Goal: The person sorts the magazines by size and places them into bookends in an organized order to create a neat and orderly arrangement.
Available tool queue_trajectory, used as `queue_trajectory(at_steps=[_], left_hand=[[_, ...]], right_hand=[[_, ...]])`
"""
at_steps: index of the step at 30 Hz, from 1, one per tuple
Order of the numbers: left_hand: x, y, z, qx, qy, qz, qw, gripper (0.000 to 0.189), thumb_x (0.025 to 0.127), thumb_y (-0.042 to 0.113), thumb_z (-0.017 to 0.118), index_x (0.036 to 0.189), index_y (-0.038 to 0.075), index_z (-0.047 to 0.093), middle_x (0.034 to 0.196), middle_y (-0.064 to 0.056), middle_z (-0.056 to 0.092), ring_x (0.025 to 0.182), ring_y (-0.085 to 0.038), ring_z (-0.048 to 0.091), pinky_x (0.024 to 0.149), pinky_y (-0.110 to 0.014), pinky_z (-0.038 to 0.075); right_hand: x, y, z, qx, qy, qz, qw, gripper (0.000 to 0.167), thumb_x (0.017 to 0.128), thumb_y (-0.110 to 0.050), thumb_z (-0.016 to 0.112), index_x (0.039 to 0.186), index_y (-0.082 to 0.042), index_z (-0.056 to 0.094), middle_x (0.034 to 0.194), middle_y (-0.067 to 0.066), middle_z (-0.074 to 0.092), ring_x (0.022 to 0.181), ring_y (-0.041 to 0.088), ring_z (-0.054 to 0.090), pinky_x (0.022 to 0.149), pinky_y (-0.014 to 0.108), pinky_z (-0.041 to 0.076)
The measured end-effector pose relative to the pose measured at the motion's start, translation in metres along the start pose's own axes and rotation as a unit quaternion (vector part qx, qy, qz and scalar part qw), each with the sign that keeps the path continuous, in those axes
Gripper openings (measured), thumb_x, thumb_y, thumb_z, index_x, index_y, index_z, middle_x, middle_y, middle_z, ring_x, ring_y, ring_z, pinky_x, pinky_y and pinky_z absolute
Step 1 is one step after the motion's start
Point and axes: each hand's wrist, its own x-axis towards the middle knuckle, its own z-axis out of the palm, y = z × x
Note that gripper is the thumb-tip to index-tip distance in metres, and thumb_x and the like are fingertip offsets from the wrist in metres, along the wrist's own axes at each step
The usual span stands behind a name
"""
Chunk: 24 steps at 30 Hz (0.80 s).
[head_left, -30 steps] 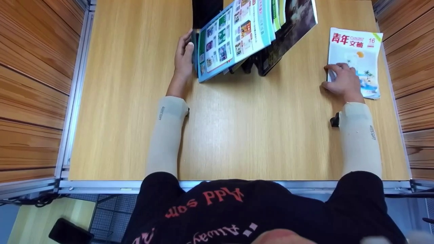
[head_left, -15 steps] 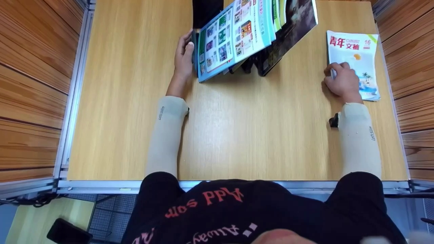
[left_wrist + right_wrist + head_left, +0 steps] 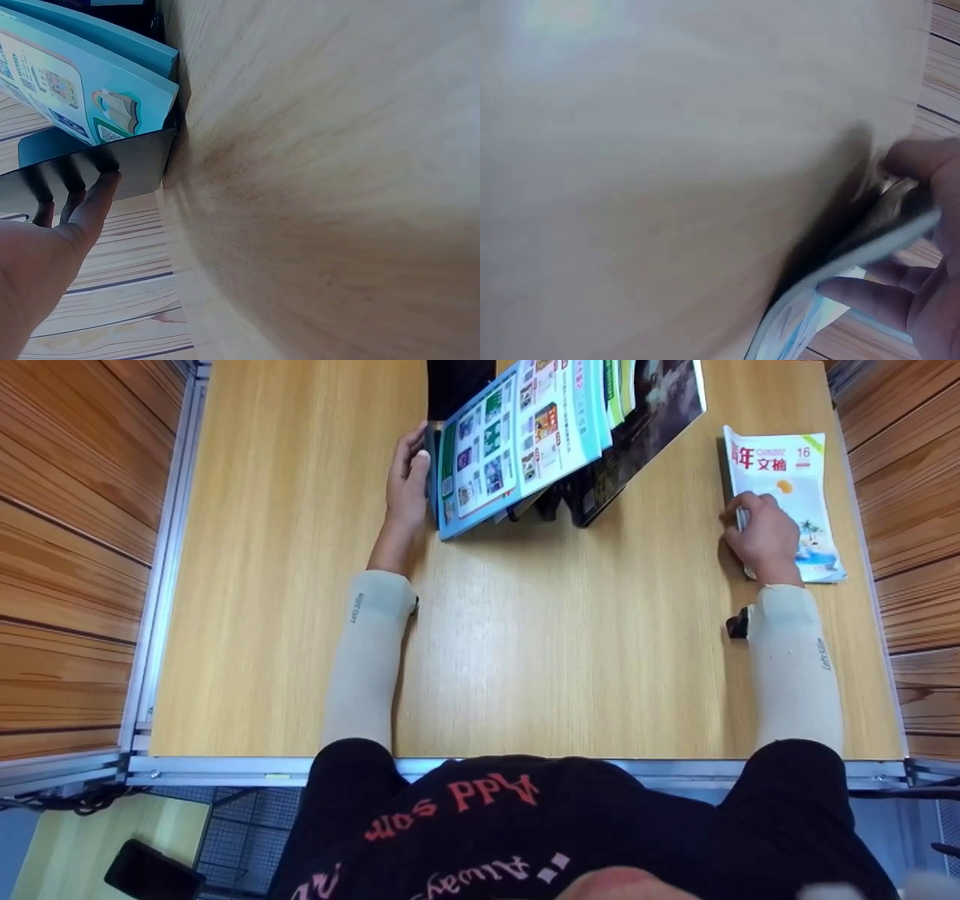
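Note:
My left hand [image 3: 407, 484] rests against the side plate of a black book rack [image 3: 135, 161]. In the left wrist view its fingers reach out with the tips on the plate's outer face. Light-blue booklets [image 3: 517, 435] and other magazines lean tilted in the rack. At the right of the table, my right hand [image 3: 763, 534] pinches the left edge of a white magazine [image 3: 784, 484] with a beach picture and red title. That edge is lifted and bends up between thumb and fingers in the right wrist view [image 3: 840, 259].
A dark-covered magazine [image 3: 645, 435] slants out at the rack's right end. The wooden table [image 3: 555, 660] has a metal frame along its front edge, and wood-grain panels [image 3: 75, 547] stand at both sides. A black phone [image 3: 154, 870] lies on a lower surface at bottom left.
My right hand has gone from lying on the white magazine to lifting its left edge, and the magazine has shifted slightly left and turned. The left hand and the rack have stayed put.

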Motion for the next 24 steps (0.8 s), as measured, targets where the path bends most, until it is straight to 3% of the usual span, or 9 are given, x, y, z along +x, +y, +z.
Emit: queue_trajectory(at_steps=[7,14,16,18,24], left_hand=[[-0.001,0.0,0.001,0.015,0.0,0.005,0.9999,0.042,0.103,0.02,0.038,0.145,0.02,0.041,0.151,-0.004,0.037,0.135,-0.013,0.037,0.107,-0.02,0.032],[0.0,0.002,0.001,0.018,0.003,-0.003,0.9998,0.041,0.103,0.022,0.039,0.144,0.022,0.042,0.151,-0.001,0.038,0.134,-0.007,0.037,0.107,-0.019,0.032],[-0.001,0.002,0.001,0.015,0.002,-0.001,0.9999,0.042,0.103,0.021,0.039,0.144,0.021,0.042,0.151,-0.002,0.038,0.134,-0.007,0.037,0.107,-0.019,0.032],[0.0,0.002,0.001,0.011,0.002,0.001,0.9999,0.042,0.103,0.021,0.038,0.144,0.021,0.042,0.151,-0.003,0.038,0.133,-0.008,0.038,0.107,-0.019,0.032],[-0.001,0.0,0.001,0.008,0.0,0.003,1.0,0.042,0.103,0.02,0.038,0.145,0.02,0.041,0.151,-0.004,0.037,0.133,-0.008,0.038,0.107,-0.019,0.033]], right_hand=[[0.0,-0.003,0.001,0.047,0.028,0.07,0.9961,0.07,0.09,-0.014,0.05,0.154,-0.017,0.021,0.147,0.019,0.041,0.122,0.04,0.045,0.102,0.056,0.036],[-0.005,-0.006,0.001,0.131,0.143,0.105,0.9754,0.06,0.089,-0.019,0.049,0.148,-0.024,0.039,0.141,0.009,0.049,0.114,0.024,0.051,0.097,0.035,0.041],[-0.007,-0.01,-0.001,0.172,0.177,0.109,0.963,0.057,0.088,-0.018,0.051,0.144,-0.028,0.044,0.136,0.005,0.052,0.11,0.017,0.052,0.093,0.027,0.042],[-0.009,-0.015,-0.004,0.231,0.209,0.105,0.9445,0.053,0.087,-0.015,0.053,0.138,-0.029,0.051,0.129,-0.001,0.055,0.105,0.009,0.051,0.088,0.021,0.041],[-0.019,-0.04,-0.008,0.38,0.292,0.05,0.8762,0.049,0.082,-0.005,0.058,0.127,-0.025,0.062,0.113,-0.008,0.058,0.084,0.003,0.054,0.076,0.018,0.043]])
